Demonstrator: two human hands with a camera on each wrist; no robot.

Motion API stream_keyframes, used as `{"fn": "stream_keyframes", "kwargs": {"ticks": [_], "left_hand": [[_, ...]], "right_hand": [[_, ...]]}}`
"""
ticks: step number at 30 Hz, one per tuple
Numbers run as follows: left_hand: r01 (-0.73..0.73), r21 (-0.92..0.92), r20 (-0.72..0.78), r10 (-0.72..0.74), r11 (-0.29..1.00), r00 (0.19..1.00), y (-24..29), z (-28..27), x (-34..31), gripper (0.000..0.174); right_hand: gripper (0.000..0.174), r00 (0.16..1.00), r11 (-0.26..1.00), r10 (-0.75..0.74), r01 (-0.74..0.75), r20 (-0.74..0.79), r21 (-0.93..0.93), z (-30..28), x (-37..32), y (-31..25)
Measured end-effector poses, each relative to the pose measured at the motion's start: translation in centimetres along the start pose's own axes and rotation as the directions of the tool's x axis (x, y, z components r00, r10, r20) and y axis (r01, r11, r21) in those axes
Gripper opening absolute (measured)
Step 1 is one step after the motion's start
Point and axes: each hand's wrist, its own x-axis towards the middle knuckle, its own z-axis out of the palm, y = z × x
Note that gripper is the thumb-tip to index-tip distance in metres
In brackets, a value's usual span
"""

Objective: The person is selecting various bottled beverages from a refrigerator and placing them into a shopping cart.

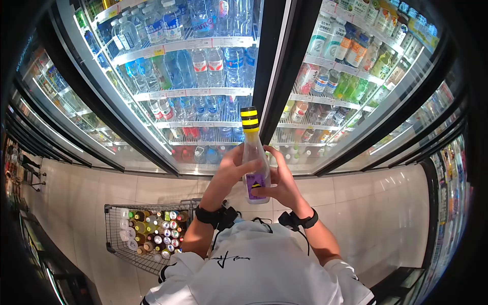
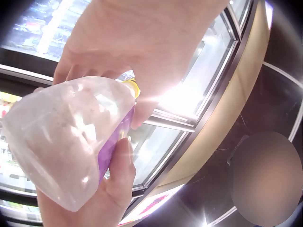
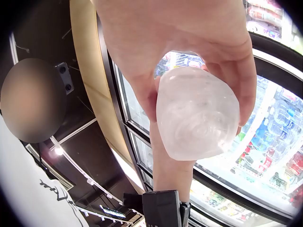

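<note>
A clear bottle [image 1: 251, 163] with a yellow and black striped cap and neck and a purple label stands nearly upright between both hands in the head view. My left hand [image 1: 235, 169] grips its left side, thumb laid across the front above the label. From the right, my right hand [image 1: 282, 184] holds the lower part, its thumb over the label. The left wrist view shows the bottle's pale base [image 2: 66, 142] and an edge of purple label, with fingers curled around both sides. In the right wrist view the rounded base [image 3: 196, 116] faces the camera between fingers and thumb.
Lit drinks coolers with shelves of water bottles [image 1: 173, 25] and coloured drinks [image 1: 351, 48] stand ahead, behind dark-framed glass doors. A wire shopping cart [image 1: 113, 243] packed with several bottles is at the left on the tiled floor [image 1: 356, 218]. Another shelf of drinks [image 1: 455, 203] curves along the right.
</note>
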Motion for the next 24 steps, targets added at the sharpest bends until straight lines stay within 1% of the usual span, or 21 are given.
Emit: {"fn": "stream_keyframes", "kwargs": {"ticks": [1,3,6,7,9,13,16,22,24], "left_hand": [[0.001,-0.001,-0.004,-0.001,1.000,1.000,0.07,-0.14,-0.07,0.045],[-0.040,-0.021,0.061,0.041,0.999,0.997,0.22,-0.37,-0.13,0.049],[-0.052,-0.009,0.072,0.053,0.999,0.996,0.30,-0.46,-0.22,0.048],[-0.049,-0.006,0.074,0.049,0.999,0.996,0.30,-0.43,-0.26,0.048],[-0.034,-0.012,0.050,0.034,0.999,0.998,0.27,-0.36,-0.36,0.042],[-0.007,-0.014,0.055,0.008,1.000,0.998,0.03,-0.52,-0.39,0.041],[-0.025,-0.018,0.068,0.026,1.000,0.997,-0.08,-0.63,-0.29,0.046],[-0.033,0.018,0.086,0.032,0.999,0.996,0.69,-0.25,-0.59,0.042],[-0.015,0.045,0.045,0.013,0.999,0.999,0.58,-0.48,-0.55,0.039]], "right_hand": [[0.107,1.000,1.000,0.003,-0.003,0.003,0.000,0.10,0.02,0.03],[0.107,1.000,1.000,-0.013,0.013,0.015,-0.005,0.20,0.04,0.09],[0.107,1.000,1.000,-0.027,0.027,0.012,-0.005,0.45,-0.03,0.29],[0.107,1.000,1.000,-0.027,0.027,0.009,-0.001,0.48,-0.06,0.39],[0.105,0.999,0.999,-0.037,0.037,0.011,0.009,0.56,-0.16,0.58],[0.104,0.999,0.999,-0.038,0.038,0.006,0.026,0.71,-0.41,0.74],[0.103,0.999,0.999,-0.044,0.044,0.006,0.024,0.75,-0.49,0.83],[0.102,0.999,0.998,-0.038,0.038,-0.012,0.050,0.95,-0.68,0.77],[0.102,0.999,0.998,-0.047,0.047,-0.004,0.032,0.86,-0.75,0.88]]}}
